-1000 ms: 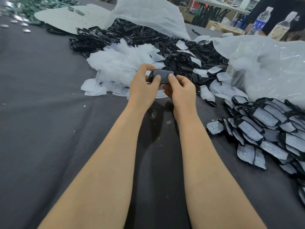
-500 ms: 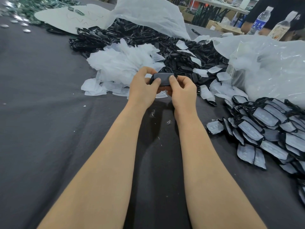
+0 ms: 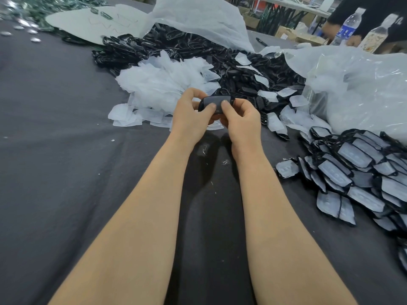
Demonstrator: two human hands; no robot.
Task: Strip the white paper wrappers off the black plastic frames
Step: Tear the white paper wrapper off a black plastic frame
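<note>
While the left hand (image 3: 189, 115) and right hand (image 3: 242, 122) meet above the desk (image 3: 55, 150), they pinch one frame (image 3: 217, 102) between them. Each thumb lies on its near grey face and the other fingers curl behind it. The frame is held level, off the cloth, in the middle of the view. Whether paper still covers it cannot be told.

Just beyond the left hand lies a heap of loose white wrappers (image 3: 163, 84), some spilling flat onto the desk. Behind and to the right of that heap spreads a mass of bare black frames (image 3: 237, 71) with a few wrappers scattered over it. Wrapped frames (image 3: 356, 168) lie overlapping in a pile on the right. Above that pile sits a crumpled clear bag (image 3: 361, 84). A white sheet (image 3: 198, 20) rises at the far edge. Two bottles (image 3: 348, 27) stand at the top right beside another person's hand (image 3: 353, 40).
</note>
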